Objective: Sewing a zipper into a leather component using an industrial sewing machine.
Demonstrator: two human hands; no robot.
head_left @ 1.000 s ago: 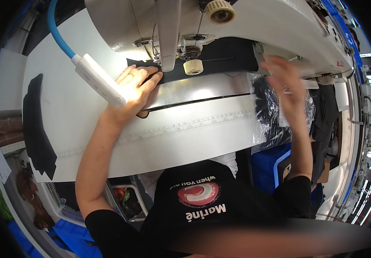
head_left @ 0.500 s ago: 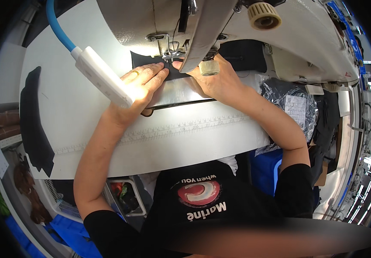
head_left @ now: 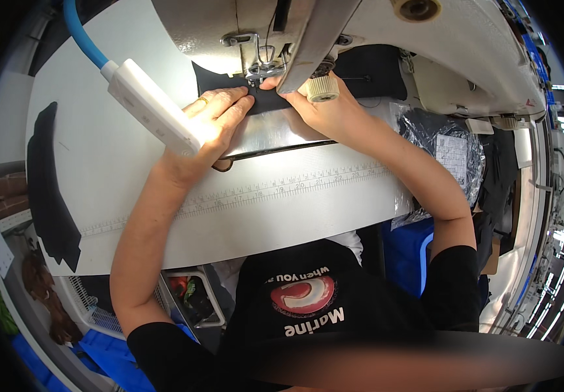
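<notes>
Black fabric [head_left: 270,101] lies beneath the presser foot [head_left: 256,80] of a white sewing machine [head_left: 200,29]. My left hand [head_left: 222,119], with a ring on one finger, rests on the fabric left of the foot, its fingers stretched out flat. My right hand [head_left: 335,116] is at the fabric just right of the foot. A lever and a ribbed knob [head_left: 322,87] cover part of its fingers, so its grip is unclear. A shiny metal plate [head_left: 275,134] shows below the fabric, between my wrists. A white lamp [head_left: 151,108] on a blue neck hangs over my left hand.
A printed ruler [head_left: 282,191] runs along the white table [head_left: 262,225]. Dark cut pieces [head_left: 53,189] lie at its left edge. Another black piece [head_left: 376,75] sits behind my right hand. A clear plastic bag [head_left: 452,147] lies by my right forearm; blue bins [head_left: 409,255] stand below.
The whole view has shifted slightly, with the machine appearing higher. Both hands stay at the fabric beside the presser foot; I see no clear change in their hold.
</notes>
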